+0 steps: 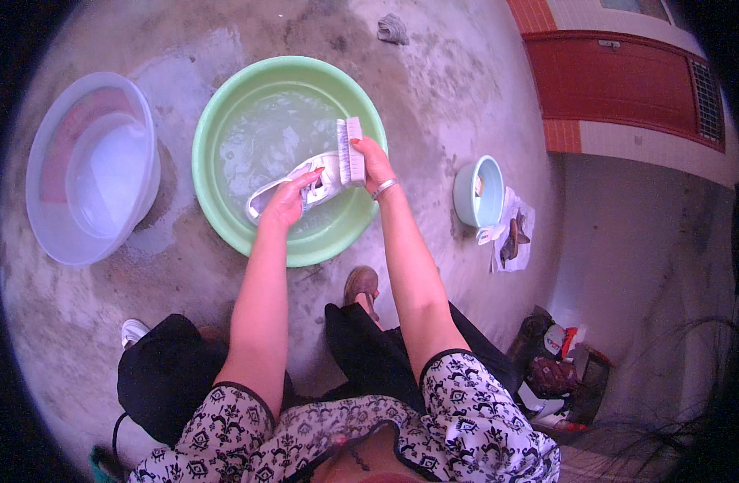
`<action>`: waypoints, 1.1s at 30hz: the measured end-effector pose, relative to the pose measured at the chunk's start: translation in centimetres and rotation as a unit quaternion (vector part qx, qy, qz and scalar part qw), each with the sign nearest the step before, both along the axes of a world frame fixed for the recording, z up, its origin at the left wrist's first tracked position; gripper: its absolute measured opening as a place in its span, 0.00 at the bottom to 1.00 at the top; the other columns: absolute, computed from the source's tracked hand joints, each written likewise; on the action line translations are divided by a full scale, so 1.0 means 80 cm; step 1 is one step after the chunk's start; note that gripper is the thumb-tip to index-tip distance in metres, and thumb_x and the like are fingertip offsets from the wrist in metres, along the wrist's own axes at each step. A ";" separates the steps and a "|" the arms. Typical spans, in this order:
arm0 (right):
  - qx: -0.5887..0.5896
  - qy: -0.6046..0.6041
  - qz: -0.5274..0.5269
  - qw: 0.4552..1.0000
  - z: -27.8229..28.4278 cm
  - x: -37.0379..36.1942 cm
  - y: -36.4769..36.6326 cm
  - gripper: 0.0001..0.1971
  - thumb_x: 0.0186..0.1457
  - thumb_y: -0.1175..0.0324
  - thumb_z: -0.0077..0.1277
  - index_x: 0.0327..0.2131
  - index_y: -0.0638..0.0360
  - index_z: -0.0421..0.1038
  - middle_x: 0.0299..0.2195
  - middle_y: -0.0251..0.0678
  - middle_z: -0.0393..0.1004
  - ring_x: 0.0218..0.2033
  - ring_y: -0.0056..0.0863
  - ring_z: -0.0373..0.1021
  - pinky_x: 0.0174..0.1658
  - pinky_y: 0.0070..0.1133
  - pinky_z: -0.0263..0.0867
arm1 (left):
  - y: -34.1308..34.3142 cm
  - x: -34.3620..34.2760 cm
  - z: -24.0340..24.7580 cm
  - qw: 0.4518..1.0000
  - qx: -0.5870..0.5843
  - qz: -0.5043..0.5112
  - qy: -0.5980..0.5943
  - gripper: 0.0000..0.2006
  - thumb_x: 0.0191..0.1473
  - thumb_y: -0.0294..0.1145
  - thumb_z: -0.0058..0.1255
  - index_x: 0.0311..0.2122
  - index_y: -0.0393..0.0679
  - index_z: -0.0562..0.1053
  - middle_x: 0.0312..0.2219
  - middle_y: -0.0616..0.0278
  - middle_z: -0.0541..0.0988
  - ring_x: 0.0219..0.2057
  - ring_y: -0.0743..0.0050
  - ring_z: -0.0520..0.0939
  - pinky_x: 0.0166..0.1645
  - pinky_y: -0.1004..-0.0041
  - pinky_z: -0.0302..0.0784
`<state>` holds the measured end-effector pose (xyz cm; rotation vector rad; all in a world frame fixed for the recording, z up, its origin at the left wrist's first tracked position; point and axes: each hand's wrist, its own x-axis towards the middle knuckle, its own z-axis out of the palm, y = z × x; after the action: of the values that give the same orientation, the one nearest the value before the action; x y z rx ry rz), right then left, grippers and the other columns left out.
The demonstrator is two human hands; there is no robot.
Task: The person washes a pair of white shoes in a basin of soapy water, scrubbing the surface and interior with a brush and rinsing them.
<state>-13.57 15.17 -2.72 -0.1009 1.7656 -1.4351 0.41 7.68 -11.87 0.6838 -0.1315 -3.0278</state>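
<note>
A white sneaker (266, 198) is held over a green basin (216, 105) of soapy water. My left hand (286, 201) grips the shoe around its middle. My right hand (373, 161) holds a white scrubbing brush (352, 150) pressed against the shoe's heel end. A metal bangle sits on my right wrist. The shoe's toe points toward the left, low over the water.
A clear plastic basin (92, 169) with water stands to the left. A small blue bowl (478, 191) and items on a white sheet (514, 237) lie to the right. My sandalled foot (361, 283) rests by the green basin. Bags (559, 362) sit at lower right, a red-tiled wall beyond.
</note>
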 end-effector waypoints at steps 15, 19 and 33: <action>-0.089 -0.013 -0.008 0.996 0.010 0.014 -0.007 0.22 0.44 0.61 0.41 0.42 0.66 0.58 0.37 0.45 0.67 0.35 0.32 0.66 0.40 0.24 0.62 | -0.009 0.005 0.034 0.988 0.104 0.056 0.098 0.15 0.47 0.30 0.40 0.41 0.36 0.64 0.36 0.56 0.71 0.36 0.66 0.73 0.45 0.69 0.67; -0.076 0.052 -0.034 0.995 0.004 0.021 -0.015 0.21 0.44 0.61 0.41 0.40 0.66 0.59 0.35 0.45 0.68 0.34 0.32 0.66 0.39 0.25 0.63 | -0.006 0.004 0.032 0.983 0.146 0.041 0.107 0.15 0.45 0.31 0.43 0.39 0.36 0.65 0.34 0.56 0.72 0.34 0.65 0.74 0.41 0.69 0.71; -0.036 0.117 -0.153 0.981 -0.035 -0.002 -0.016 0.17 0.41 0.66 0.46 0.35 0.65 0.62 0.28 0.39 0.69 0.28 0.29 0.67 0.34 0.22 0.63 | 0.012 -0.008 0.003 0.981 0.021 0.170 -0.087 0.13 0.39 0.24 0.50 0.33 0.30 0.68 0.30 0.54 0.73 0.31 0.68 0.75 0.35 0.75 0.72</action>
<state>-13.75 13.89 -5.52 -0.0364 1.9846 -1.7677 -0.23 8.65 -11.60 0.8727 0.0433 -2.6500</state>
